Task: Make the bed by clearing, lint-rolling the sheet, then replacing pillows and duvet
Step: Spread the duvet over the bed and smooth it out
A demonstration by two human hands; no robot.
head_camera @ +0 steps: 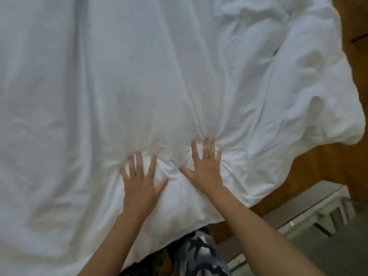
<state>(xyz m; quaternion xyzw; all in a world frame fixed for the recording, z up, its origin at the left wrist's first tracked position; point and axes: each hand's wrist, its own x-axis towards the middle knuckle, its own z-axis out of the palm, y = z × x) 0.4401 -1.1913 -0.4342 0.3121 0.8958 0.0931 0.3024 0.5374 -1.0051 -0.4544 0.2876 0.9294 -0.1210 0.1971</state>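
Duvet (179, 76), white and rumpled, covers the bed and spreads away from both hands. The left hand (140, 176) and right hand (205, 166) lie side by side, fingers spread, palms pressing flat into the cloth, with creases fanning out beyond the fingertips. This looks like the last step, smoothing the replaced duvet. Next would probably be sweeping outward toward the bunched edge beyond the right hand. No containers appear.

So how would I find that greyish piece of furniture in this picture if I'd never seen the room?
Start from the big white duvet that both hands press flat. Follow its near right edge down to the brown wooden floor. There, at the lower right, stands the pale grey bench, the only hard, straight-edged thing among soft white cloth.
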